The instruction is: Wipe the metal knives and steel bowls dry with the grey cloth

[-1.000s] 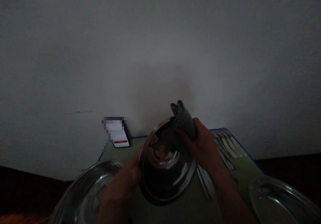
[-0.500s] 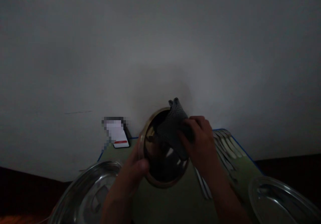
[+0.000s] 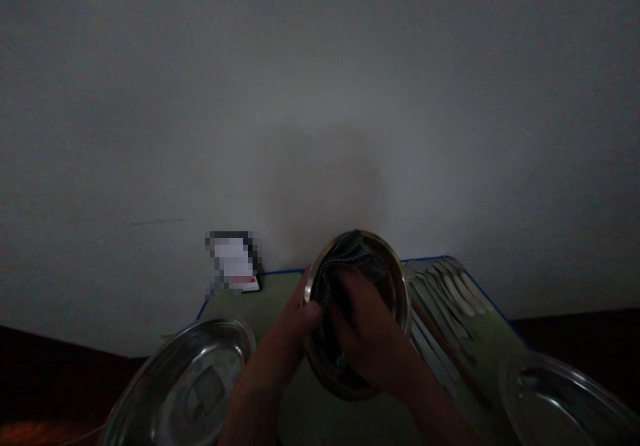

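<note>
A round metal bowl (image 3: 406, 299) is held up over the table, its open side tilted toward me. My left hand (image 3: 295, 323) grips its left rim, thumb on the near edge. Inside the bowl, my right hand (image 3: 360, 319) presses a dark, textured cloth (image 3: 355, 249) against the inner wall. The right fingers are curled into the cloth and partly lost in shadow. Much of the bowl's inside is hidden by the cloth and the right hand.
Several forks, knives and other cutlery (image 3: 445, 293) lie on the right of the green-topped table (image 3: 320, 419). A large metal basin (image 3: 125, 399) stands at left, another metal basin (image 3: 560, 373) at right. A phone (image 3: 235, 259) leans against the wall (image 3: 320, 99).
The bowl has moved right and slightly down in my left hand. My right hand has gone from the bowl's right rim deep into it, pushing the cloth inside.
</note>
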Available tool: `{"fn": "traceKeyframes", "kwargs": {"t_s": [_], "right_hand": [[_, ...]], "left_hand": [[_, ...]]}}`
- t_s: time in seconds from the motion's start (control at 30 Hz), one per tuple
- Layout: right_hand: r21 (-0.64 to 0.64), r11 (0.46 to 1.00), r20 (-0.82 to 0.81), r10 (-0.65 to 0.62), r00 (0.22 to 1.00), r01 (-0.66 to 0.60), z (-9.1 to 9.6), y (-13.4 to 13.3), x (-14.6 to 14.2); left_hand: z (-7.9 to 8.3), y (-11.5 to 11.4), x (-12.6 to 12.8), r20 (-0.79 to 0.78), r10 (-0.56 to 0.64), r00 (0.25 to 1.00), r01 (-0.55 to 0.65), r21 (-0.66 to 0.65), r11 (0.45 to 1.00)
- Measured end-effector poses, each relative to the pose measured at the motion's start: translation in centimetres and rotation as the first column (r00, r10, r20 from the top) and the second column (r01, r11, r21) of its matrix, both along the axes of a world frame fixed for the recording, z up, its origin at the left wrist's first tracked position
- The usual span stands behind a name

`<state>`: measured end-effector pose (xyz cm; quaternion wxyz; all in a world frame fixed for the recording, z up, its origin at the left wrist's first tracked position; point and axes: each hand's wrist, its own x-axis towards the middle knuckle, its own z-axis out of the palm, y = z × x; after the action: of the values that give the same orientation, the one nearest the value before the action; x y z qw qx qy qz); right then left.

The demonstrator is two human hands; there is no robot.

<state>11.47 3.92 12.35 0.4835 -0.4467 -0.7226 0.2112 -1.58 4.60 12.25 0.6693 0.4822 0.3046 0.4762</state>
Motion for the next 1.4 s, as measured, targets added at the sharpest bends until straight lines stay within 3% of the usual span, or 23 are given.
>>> {"fn": "traceKeyframes", "kwargs": {"t_s": [0.1, 0.2, 0.3, 0.4, 0.5, 0.6, 0.67, 0.73, 0.8, 0.9, 1.0, 1.07, 1.2, 1.3, 1.4], "right_hand": [[-0.094, 0.972, 0.025, 0.218, 0.976, -0.215, 0.9, -1.0, 0.4], [-0.172, 0.943, 0.185, 0.316, 0.931, -0.286, 1.1, -1.4, 1.6], [-0.237, 0.963, 0.362, 0.213, 0.907, -0.132, 0.6, -1.1, 2.8], [-0.258, 0.963, 0.441, 0.044, 0.896, 0.079, -0.2, 0.0, 3.3], [-0.164, 0.966, 0.395, -0.120, 0.911, 0.199, -0.7, 1.1, 3.1], [-0.029, 0.956, 0.274, -0.275, 0.922, 0.293, -0.6, 1.4, 2.1], [0.041, 0.958, 0.173, -0.287, 0.942, 0.284, -0.3, 1.1, 1.3], [0.055, 0.983, 0.129, -0.180, 0.975, 0.175, 0.0, 0.5, 0.5], [-0.016, 1.000, 0.137, 0.007, 0.991, -0.005, 0.4, -0.1, 0.2], [-0.171, 0.961, 0.154, 0.246, 0.957, -0.219, 0.8, -0.8, 0.4], [-0.257, 0.926, 0.265, 0.343, 0.901, -0.277, 0.9, -1.1, 1.2], [-0.276, 0.942, 0.375, 0.290, 0.880, -0.192, 0.7, -0.9, 1.9], [-0.226, 0.964, 0.512, -0.005, 0.859, 0.141, 0.1, 0.1, 2.6], [-0.106, 0.940, 0.489, -0.235, 0.840, 0.325, -0.1, 0.6, 2.2], [0.061, 0.911, 0.351, -0.401, 0.846, 0.407, -0.1, 0.6, 1.2]], "left_hand": [[-0.3, 0.3, 0.2, 0.054, 0.054, 0.997, -0.050, -0.064, 0.997], [-0.2, 0.7, 0.6, 0.080, 0.076, 0.994, -0.073, -0.036, 0.997], [0.1, 0.7, 1.0, 0.054, 0.057, 0.997, -0.061, 0.084, 0.995], [0.4, 0.3, 1.0, -0.085, -0.004, 0.996, 0.016, 0.147, 0.989], [0.6, 0.0, 1.0, -0.117, -0.063, 0.991, 0.080, 0.148, 0.986], [0.6, -0.1, 1.4, 0.001, -0.079, 0.997, 0.079, 0.086, 0.993], [0.5, -0.1, 1.6, 0.086, -0.069, 0.994, 0.067, 0.020, 0.998], [0.5, -0.1, 1.7, 0.118, -0.046, 0.992, 0.052, -0.047, 0.998], [0.4, 0.0, 1.5, 0.106, -0.019, 0.994, 0.028, -0.083, 0.996], [0.5, 0.3, 1.1, 0.112, 0.079, 0.991, -0.074, -0.049, 0.996], [0.5, 0.5, 0.9, 0.097, 0.166, 0.981, -0.171, 0.044, 0.984], [0.4, 0.5, 0.9, 0.044, 0.136, 0.990, -0.139, 0.094, 0.986], [0.2, 0.4, 1.1, -0.047, 0.037, 0.998, -0.032, 0.100, 0.994], [0.1, 0.4, 1.4, 0.084, 0.068, 0.994, -0.074, 0.079, 0.994], [0.3, 0.1, 2.1, 0.214, 0.102, 0.971, -0.106, 0.006, 0.994]]}}
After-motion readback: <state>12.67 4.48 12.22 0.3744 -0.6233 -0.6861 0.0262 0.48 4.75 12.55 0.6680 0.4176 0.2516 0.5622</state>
